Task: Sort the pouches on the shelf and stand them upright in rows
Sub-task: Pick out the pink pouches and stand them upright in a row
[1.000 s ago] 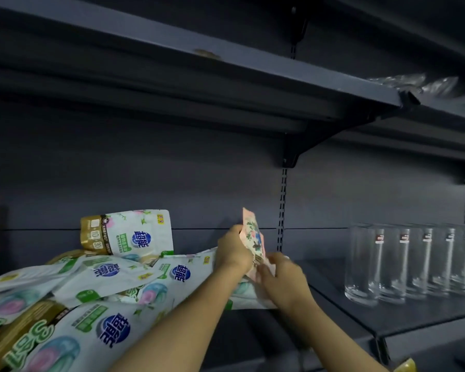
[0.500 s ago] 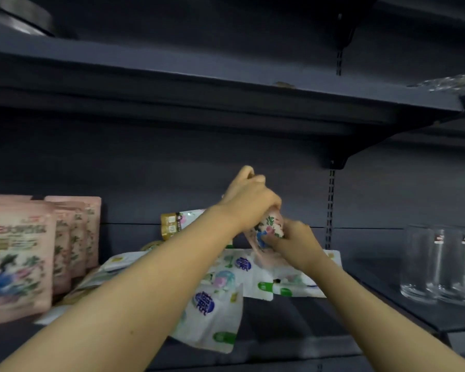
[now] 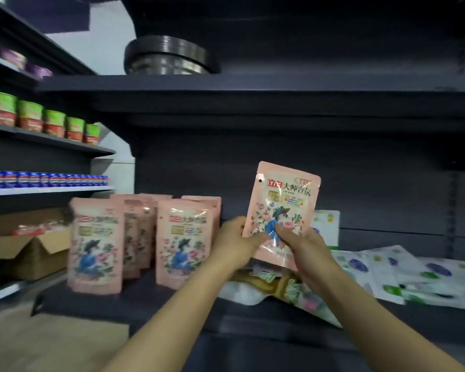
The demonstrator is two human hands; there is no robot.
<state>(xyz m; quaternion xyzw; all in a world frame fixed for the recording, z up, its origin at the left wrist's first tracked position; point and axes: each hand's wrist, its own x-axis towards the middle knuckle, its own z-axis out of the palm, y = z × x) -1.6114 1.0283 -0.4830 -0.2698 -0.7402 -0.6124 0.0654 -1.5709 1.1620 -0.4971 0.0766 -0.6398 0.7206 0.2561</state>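
Both hands hold one pink pouch (image 3: 282, 213) above the shelf (image 3: 156, 299), upright, long axis vertical with a slight tilt to the right, print facing the camera. Left hand (image 3: 235, 241) grips the lower left edge, thumb across the front; right hand (image 3: 304, 244) pinches the lower right part, thumb on the print. Pouch is clear of the shelf and hangs over a heap of white-and-green pouches (image 3: 414, 275) lying flat, with a gold one (image 3: 269, 284) just under the hands. Standing pink rows (image 3: 183, 240) are to the left of the held pouch, near the left hand; the nearest row ends just beside that wrist. Judgement: the pouch belongs with the pink rows, so the coming move goes leftward and down, the base set flat beside the right-hand row. Left hand is nearer the target. Risk: the soft pouch may topple if it lands on the heap's edge.
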